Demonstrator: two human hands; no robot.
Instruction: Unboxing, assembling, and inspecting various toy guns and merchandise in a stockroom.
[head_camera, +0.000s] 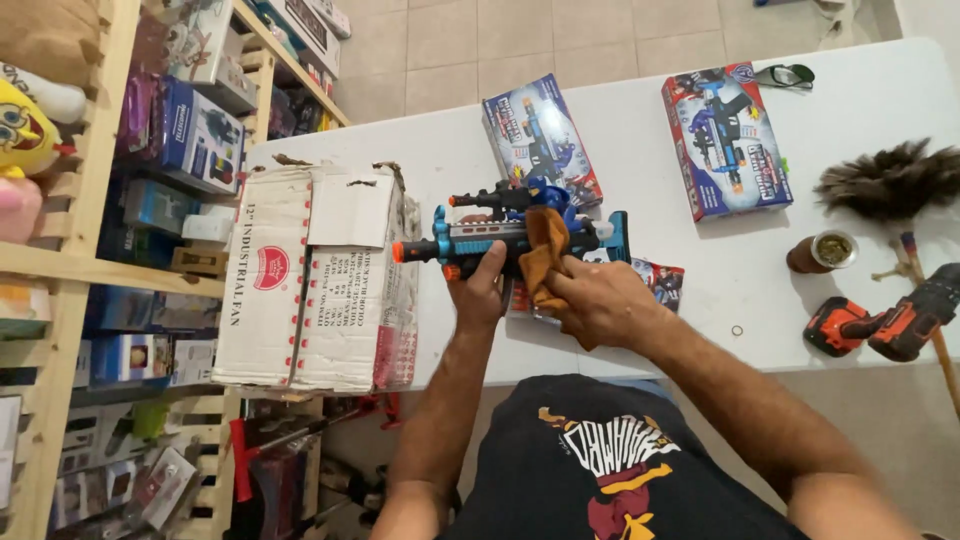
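Blue toy gun (520, 235) held just above white table (640, 130), gripped underneath by closed left hand (478, 290). Right hand (600, 300) clenched on orange cloth (542, 255), pressed against gun. Risks snagging small top parts; cardboard box (315, 275) just beside.

You're wearing a black T-shirt (610, 470) with a graphic print on the chest in white, yellow and dark red. Both forearms are bare, no sleeves, watch or gloves showing.
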